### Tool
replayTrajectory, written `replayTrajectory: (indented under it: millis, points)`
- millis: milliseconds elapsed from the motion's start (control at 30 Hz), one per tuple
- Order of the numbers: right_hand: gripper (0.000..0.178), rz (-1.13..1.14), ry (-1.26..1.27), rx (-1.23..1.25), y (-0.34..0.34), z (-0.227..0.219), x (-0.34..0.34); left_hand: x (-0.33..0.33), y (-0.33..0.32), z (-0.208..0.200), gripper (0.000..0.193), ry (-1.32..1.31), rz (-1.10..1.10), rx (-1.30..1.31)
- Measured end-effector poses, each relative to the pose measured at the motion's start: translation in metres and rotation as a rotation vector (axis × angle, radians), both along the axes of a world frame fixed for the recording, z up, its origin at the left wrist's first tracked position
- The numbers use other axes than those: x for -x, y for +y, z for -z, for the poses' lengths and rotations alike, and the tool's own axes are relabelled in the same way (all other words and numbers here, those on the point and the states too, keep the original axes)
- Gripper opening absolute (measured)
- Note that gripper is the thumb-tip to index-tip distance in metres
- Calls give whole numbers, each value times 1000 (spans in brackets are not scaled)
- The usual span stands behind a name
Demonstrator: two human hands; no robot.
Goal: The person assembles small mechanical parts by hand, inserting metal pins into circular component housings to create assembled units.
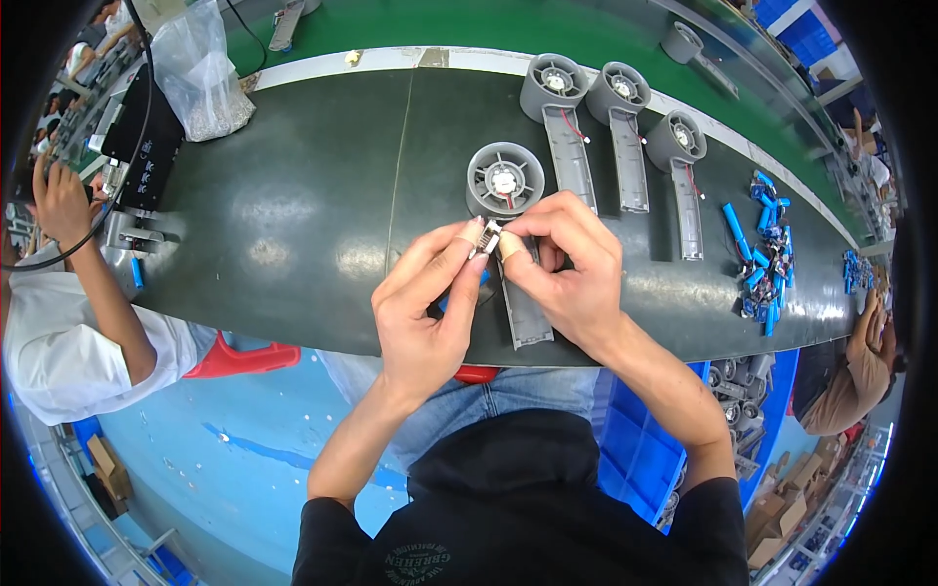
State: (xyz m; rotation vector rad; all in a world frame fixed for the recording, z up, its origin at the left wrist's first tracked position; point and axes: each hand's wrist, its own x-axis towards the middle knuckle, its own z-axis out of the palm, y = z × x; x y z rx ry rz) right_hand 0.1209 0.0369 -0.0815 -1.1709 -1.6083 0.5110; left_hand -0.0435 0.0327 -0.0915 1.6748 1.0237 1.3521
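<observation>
A small silvery part with dark slots (487,237) sits between the fingertips of both hands; its exact kind is too small to make out. My left hand (422,308) pinches it from the left, and my right hand (581,278) pinches at its right side. Beige coverings wrap some fingertips. Just beyond the hands stands a grey round fan housing (504,176) with a white centre. Its long open handle (526,313) runs toward me beneath the hands, which partly hide it. Something blue (483,279) shows beside my left fingers, mostly hidden.
Three similar grey fan housings (555,78) lie at the back right, with red wires. Blue battery cells with boards (767,254) are heaped on the right. On the left are a black box (147,137), a clear bag (200,73) and another person's arm (103,283). A blue crate (635,425) stands below.
</observation>
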Motion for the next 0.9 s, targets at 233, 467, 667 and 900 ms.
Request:
replayTrajectory:
  millis: [233, 467, 667, 900]
  points:
    - [12, -6, -20, 18, 1, -2, 0, -3, 1, 3, 32, -7, -39, -57]
    - [11, -13, -2, 29, 1, -1, 0, -3, 1, 6, 31, 28, -67, -109]
    - [14, -3, -85, -48, 2, 0, -1, -3, 0, 3, 30, 117, -102, -189]
    - [15, -13, -101, -105, 3, 0, -1, -2, 0, 1, 30, 93, -77, -170]
